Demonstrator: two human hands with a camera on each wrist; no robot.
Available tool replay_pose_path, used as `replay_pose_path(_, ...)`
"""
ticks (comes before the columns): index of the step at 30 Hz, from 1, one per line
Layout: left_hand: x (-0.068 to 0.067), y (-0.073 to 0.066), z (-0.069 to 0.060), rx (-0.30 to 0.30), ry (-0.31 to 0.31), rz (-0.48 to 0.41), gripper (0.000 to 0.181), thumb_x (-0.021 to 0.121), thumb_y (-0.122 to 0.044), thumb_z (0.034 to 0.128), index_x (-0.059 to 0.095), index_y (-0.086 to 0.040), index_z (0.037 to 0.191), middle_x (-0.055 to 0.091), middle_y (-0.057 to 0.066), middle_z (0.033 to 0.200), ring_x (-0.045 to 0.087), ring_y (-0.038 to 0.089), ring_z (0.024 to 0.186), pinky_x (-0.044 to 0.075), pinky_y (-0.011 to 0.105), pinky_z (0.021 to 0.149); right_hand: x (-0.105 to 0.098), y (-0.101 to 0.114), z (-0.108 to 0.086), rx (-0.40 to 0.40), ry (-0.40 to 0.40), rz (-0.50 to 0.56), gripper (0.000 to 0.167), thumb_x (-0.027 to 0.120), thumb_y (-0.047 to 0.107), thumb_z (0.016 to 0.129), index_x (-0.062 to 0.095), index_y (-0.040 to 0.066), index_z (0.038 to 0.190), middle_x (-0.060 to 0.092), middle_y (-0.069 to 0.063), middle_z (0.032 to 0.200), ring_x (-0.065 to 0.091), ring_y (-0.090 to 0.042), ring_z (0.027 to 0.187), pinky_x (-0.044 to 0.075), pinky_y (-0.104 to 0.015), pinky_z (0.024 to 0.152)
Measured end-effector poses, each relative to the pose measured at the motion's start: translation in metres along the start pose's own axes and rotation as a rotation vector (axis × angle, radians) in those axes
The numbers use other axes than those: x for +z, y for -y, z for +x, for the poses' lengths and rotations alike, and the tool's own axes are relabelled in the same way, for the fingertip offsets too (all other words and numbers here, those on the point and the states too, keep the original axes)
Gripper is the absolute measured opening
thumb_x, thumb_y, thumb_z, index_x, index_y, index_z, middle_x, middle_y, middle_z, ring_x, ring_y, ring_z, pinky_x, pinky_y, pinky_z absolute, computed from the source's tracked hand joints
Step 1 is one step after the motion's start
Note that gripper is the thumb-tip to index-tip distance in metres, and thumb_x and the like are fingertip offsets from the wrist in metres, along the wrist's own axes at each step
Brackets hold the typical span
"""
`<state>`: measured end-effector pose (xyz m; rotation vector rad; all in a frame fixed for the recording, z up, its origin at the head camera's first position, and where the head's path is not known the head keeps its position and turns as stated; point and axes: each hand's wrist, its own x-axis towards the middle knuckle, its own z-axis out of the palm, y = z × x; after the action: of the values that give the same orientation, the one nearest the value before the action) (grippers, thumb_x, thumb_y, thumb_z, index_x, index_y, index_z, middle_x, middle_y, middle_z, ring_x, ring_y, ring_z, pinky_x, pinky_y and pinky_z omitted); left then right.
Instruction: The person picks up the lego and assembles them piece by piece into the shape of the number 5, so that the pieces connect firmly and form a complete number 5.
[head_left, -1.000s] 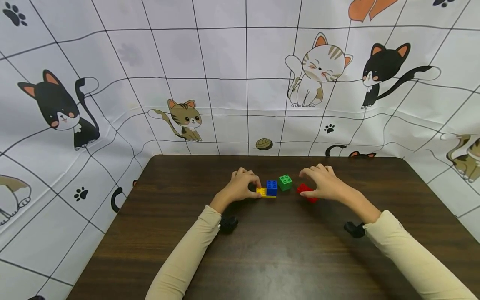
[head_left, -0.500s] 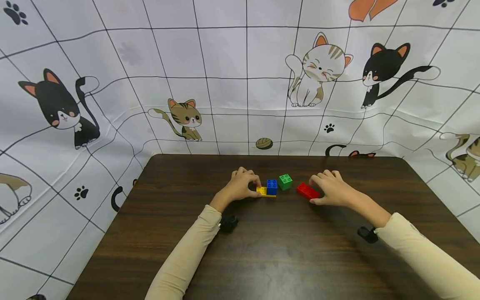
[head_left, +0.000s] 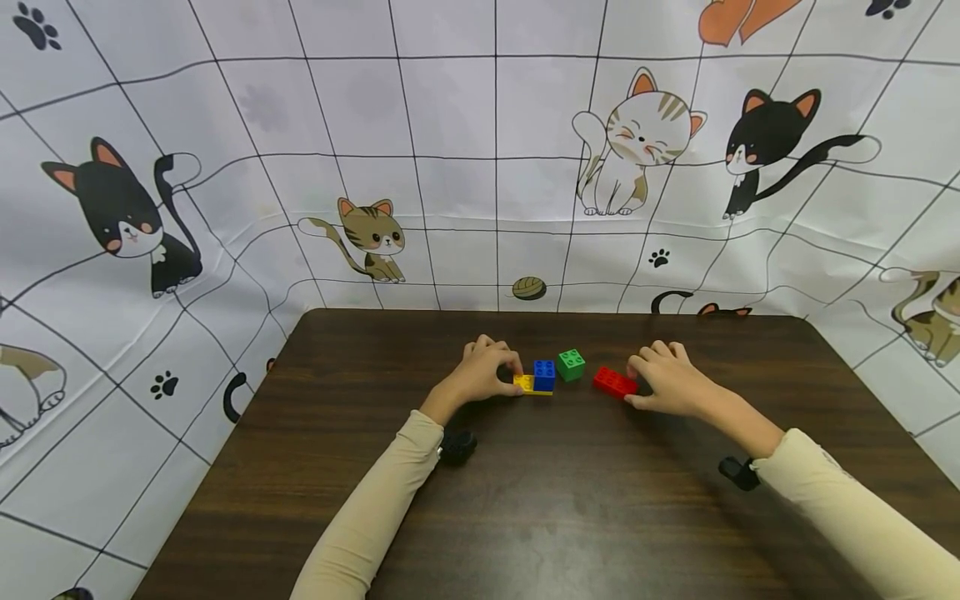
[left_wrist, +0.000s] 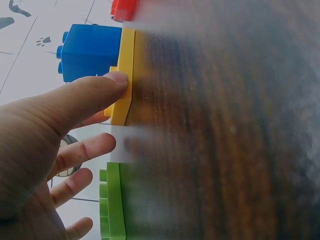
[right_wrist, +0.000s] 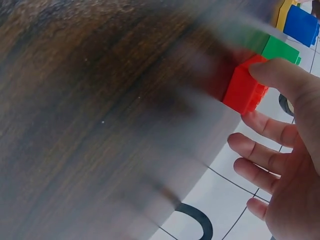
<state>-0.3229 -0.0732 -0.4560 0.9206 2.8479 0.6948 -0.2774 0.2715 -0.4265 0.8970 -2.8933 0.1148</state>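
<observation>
My left hand [head_left: 480, 371] pinches the left end of a flat yellow building brick [left_wrist: 126, 55] between thumb and index finger. A taller blue brick [head_left: 544, 375] stands on the yellow piece's right part. My right hand [head_left: 667, 379] has thumb and index finger on opposite sides of the right end of a red brick [head_left: 613, 382], which lies at an angle on the table. In the right wrist view, the thumb covers part of the red brick [right_wrist: 242, 92]. Its other fingers are spread apart from the brick.
A green brick [head_left: 571, 364] stands between the blue and red ones. The left wrist view shows a light green studded piece [left_wrist: 116, 202] beyond my fingers, hidden in the head view. The dark wooden table [head_left: 525, 500] meets a cat-print cloth [head_left: 450, 192] at its back edge.
My right hand has drawn back to the right from over the red brick, then closed on its right end. The left hand and the other bricks have stayed in place.
</observation>
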Motion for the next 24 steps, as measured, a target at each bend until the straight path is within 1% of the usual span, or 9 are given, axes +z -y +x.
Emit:
replay_pose_path(4,0.000,0.000,0.000,-0.008,0.003,0.001,0.019,0.082,-0.038,0.0868,0.072,-0.025,0.097,0.063,-0.002,0.110,0.042,0.026,0.117,0.027,0.055,0.106,0.002,-0.002,0.001,-0.004,-0.020,-0.014,0.026,0.079,0.032,0.086,0.062,0.013,0.094,0.055,0.000,0.089,0.045,-0.026,0.092,0.031,-0.052,0.086)
replay_pose_path(8,0.000,0.000,0.001,-0.015,0.006,0.000,0.019,0.082,-0.038,0.0870,0.071,-0.026,0.097,0.063,-0.003,0.109,0.042,0.025,0.117,0.027,0.054,0.106,0.004,-0.004,0.003,-0.001,-0.019,-0.008,0.025,0.079,0.031,0.086,0.064,0.013,0.096,0.057,-0.001,0.091,0.047,-0.028,0.094,0.032,-0.054,0.087)
replay_pose_path(14,0.001,0.001,0.001,-0.016,0.005,-0.002,0.020,0.082,-0.038,0.0871,0.072,-0.025,0.098,0.063,-0.003,0.109,0.041,0.025,0.117,0.027,0.054,0.106,0.006,-0.011,0.006,0.014,0.016,0.052,0.025,0.080,0.028,0.083,0.068,0.012,0.099,0.060,-0.003,0.095,0.047,-0.029,0.096,0.033,-0.058,0.089)
replay_pose_path(19,0.002,0.001,0.001,-0.012,0.000,0.005,0.020,0.082,-0.038,0.0870,0.072,-0.025,0.098,0.063,-0.003,0.109,0.041,0.025,0.117,0.027,0.053,0.106,0.009,-0.015,0.008,0.016,0.022,0.094,0.025,0.079,0.026,0.083,0.069,0.011,0.100,0.060,-0.002,0.093,0.046,-0.026,0.093,0.032,-0.057,0.086)
replay_pose_path(24,0.001,0.001,0.001,-0.013,0.001,0.005,0.020,0.082,-0.038,0.0870,0.071,-0.025,0.098,0.063,-0.003,0.108,0.041,0.025,0.117,0.027,0.053,0.105,0.013,-0.018,0.011,0.028,0.008,0.140,0.024,0.078,0.026,0.082,0.069,0.011,0.099,0.060,-0.001,0.092,0.046,-0.024,0.093,0.032,-0.055,0.086)
